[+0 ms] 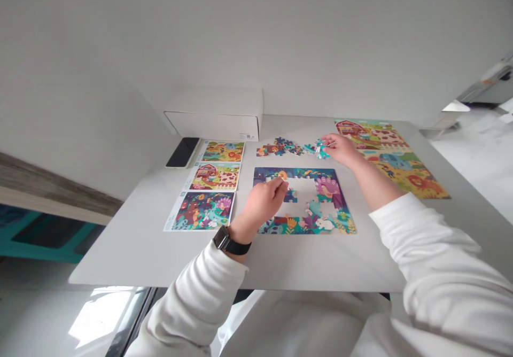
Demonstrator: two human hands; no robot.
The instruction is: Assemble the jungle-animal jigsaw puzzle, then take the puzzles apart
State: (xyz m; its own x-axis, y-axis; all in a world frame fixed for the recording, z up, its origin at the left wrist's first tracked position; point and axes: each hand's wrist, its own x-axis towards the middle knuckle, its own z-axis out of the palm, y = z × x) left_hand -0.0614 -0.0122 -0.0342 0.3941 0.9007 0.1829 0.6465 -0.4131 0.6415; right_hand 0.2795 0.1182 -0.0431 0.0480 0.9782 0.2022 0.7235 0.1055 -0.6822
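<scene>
Pinching the teal piece (321,150) lightly by its edges should serve best; the right hand (339,147) has its grip closed on it beside the loose pieces (280,146). The left hand (264,198) is pinched over the part-built puzzle (340,202); whether it holds anything, I cannot tell.

The left hand (266,201) curls inward while the right hand (340,148) stretches farther forward.

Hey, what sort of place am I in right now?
Some indoor room, perhaps a home or an office; I can't tell which. A white table stands beside a plain pale wall, with a partly assembled jigsaw puzzle and a phone on it.
</scene>
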